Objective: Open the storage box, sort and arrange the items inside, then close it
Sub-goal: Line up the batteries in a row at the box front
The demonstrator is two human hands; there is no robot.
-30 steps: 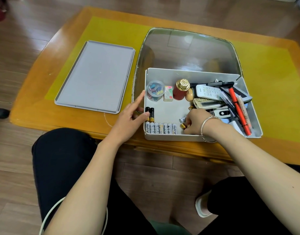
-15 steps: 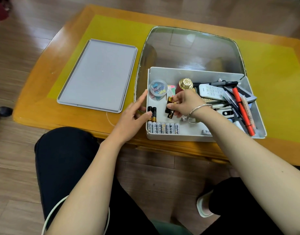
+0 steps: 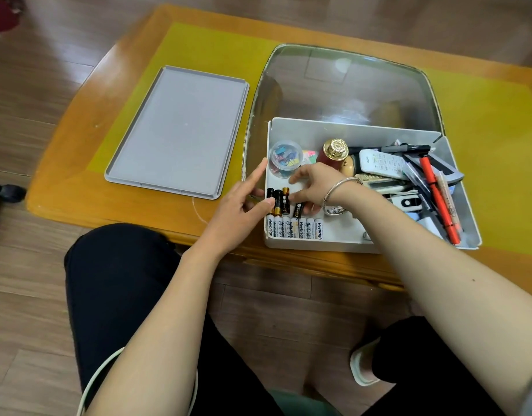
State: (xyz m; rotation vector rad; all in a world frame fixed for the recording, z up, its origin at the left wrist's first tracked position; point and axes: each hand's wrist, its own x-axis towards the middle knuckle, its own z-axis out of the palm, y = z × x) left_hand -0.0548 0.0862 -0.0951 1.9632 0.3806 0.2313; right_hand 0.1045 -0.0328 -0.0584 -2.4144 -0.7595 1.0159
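Note:
The open white storage box (image 3: 319, 246) sits at the table's near edge. Along its front wall lies a row of white batteries (image 3: 294, 229); just behind them three black batteries (image 3: 278, 201) stand side by side. My left hand (image 3: 240, 211) rests at the box's left wall, fingers spread, thumb against the black batteries. My right hand (image 3: 316, 184), with a bracelet on the wrist, reaches in from the right and pinches another black battery (image 3: 298, 210) beside that group. The grey lid (image 3: 180, 130) lies flat on the table to the left.
Further back in the box are a clear jar of coloured clips (image 3: 285, 159), a red bottle with a gold cap (image 3: 335, 150), a white remote (image 3: 382, 163) and a red pen (image 3: 439, 199) among a pile of pens. A glass panel (image 3: 343, 82) lies behind the box.
My right hand picked up black batteries from the box's front, carried them left and set them down beside the two black ones. My left hand stayed at the left wall.

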